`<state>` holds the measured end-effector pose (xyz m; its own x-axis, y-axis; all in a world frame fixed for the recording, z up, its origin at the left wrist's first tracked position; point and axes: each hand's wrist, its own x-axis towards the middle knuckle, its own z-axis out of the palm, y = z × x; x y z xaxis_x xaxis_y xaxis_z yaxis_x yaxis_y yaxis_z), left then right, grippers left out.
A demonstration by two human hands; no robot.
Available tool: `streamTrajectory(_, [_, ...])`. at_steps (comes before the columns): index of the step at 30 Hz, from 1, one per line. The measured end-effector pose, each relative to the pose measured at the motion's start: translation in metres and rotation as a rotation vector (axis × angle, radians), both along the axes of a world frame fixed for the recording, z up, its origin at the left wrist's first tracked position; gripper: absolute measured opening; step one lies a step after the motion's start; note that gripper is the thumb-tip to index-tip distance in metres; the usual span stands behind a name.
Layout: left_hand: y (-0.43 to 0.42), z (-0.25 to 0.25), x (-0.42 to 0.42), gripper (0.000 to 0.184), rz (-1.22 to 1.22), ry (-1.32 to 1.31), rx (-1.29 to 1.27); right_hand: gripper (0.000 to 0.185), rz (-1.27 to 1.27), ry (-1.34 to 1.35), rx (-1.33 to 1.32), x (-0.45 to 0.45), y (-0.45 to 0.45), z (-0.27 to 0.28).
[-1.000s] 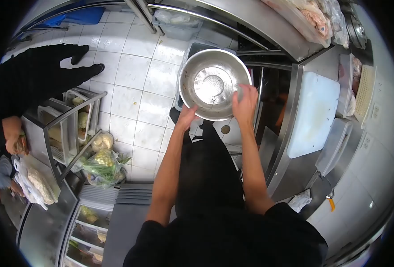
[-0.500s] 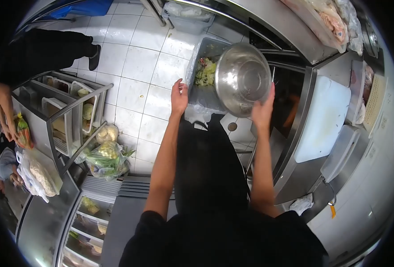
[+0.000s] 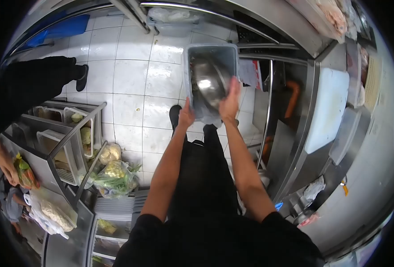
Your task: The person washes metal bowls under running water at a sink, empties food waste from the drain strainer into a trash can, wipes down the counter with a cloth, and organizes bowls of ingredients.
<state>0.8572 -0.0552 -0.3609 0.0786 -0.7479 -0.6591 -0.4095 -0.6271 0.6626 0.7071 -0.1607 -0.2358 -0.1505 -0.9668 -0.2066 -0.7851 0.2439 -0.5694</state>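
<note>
A shiny metal bowl (image 3: 208, 82) is tipped on its side inside the grey plastic bin (image 3: 189, 66), its rounded underside facing left. My right hand (image 3: 229, 104), a little blurred, grips the bowl's rim on the right. At the bin's near left corner, my left hand (image 3: 186, 115) has its fingers closed over the edge. The bowl now covers most of what lies in the bin, so the leafy scraps are largely hidden. Both forearms reach forward over my dark trousers, and the bin stands on the floor just ahead of my feet.
White tiles (image 3: 128, 80) cover the floor. At left stands a metal rack (image 3: 76, 133) with vegetable baskets, beside bagged vegetables (image 3: 114, 178). Another person's dark-clothed leg (image 3: 41, 78) and hand (image 3: 3, 160) are there. A steel counter with a white cutting board (image 3: 326, 111) runs along the right.
The bowl has moved left and tilted down into the bin with my right hand. My left hand has come to the bin's edge. The view has shifted slightly.
</note>
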Motion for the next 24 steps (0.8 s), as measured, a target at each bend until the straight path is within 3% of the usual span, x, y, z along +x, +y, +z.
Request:
streamTrajectory(2, [0.009,-0.016,-0.01,0.077,-0.014,-0.014,-0.149,0.095,-0.225,0.022,-0.108,0.012,0.003,0.023])
streamTrajectory(5, [0.012,-0.023,-0.021,0.076,0.046,0.095,-0.139,0.095,0.038,-0.035,0.208,0.023,0.008,0.034])
streamTrajectory(6, [0.017,-0.019,-0.027,0.075,0.035,0.097,-0.114,0.095,0.083,-0.013,0.11,0.005,0.002,0.025])
streamTrajectory(9, [0.006,-0.007,-0.033,0.073,0.015,0.064,-0.04,0.092,-0.33,-0.354,-0.222,0.008,0.005,0.008])
streamTrajectory(10, [0.001,0.001,-0.035,0.074,-0.003,0.055,0.014,0.09,-0.132,-0.092,-0.128,0.002,0.009,0.02])
streamTrajectory(11, [-0.008,0.008,-0.038,0.074,-0.024,0.045,0.063,0.087,0.106,-0.089,-0.037,-0.01,0.011,0.016])
streamTrajectory(12, [0.01,-0.032,-0.044,0.072,0.028,0.023,-0.241,0.087,0.035,-0.124,0.04,-0.018,0.01,0.029])
streamTrajectory(13, [0.006,-0.026,-0.04,0.071,-0.012,-0.005,-0.215,0.086,-0.03,-0.165,0.112,-0.023,0.007,0.046])
streamTrajectory(16, [-0.021,-0.021,-0.031,0.07,-0.118,-0.04,-0.17,0.086,-0.317,-0.21,-0.165,-0.046,0.018,0.085])
streamTrajectory(17, [-0.024,-0.027,-0.02,0.071,-0.08,0.091,-0.152,0.085,-0.344,-0.234,-0.273,-0.058,0.028,0.106])
streamTrajectory(19, [-0.037,-0.027,0.001,0.072,0.192,0.617,-0.05,0.08,-0.585,-0.45,-0.177,-0.088,0.059,0.161])
streamTrajectory(20, [-0.021,-0.167,0.017,0.068,0.238,0.67,-0.462,0.077,-0.717,-0.566,-0.147,-0.104,0.078,0.185])
streamTrajectory(21, [-0.055,-0.023,0.008,0.065,0.344,0.512,-0.245,0.073,-0.856,-0.712,-0.122,-0.121,0.105,0.2])
streamTrajectory(22, [-0.073,0.035,0.004,0.06,0.208,0.271,-0.176,0.068,-0.979,-0.909,-0.138,-0.143,0.138,0.204])
streamTrajectory(23, [-0.076,0.101,-0.017,0.055,0.243,0.288,-0.163,0.063,-1.083,-1.121,-0.155,-0.163,0.171,0.211])
streamTrajectory(24, [-0.076,0.165,-0.036,0.054,0.113,0.34,-0.112,0.06,-1.181,-1.229,-0.167,-0.177,0.194,0.237])
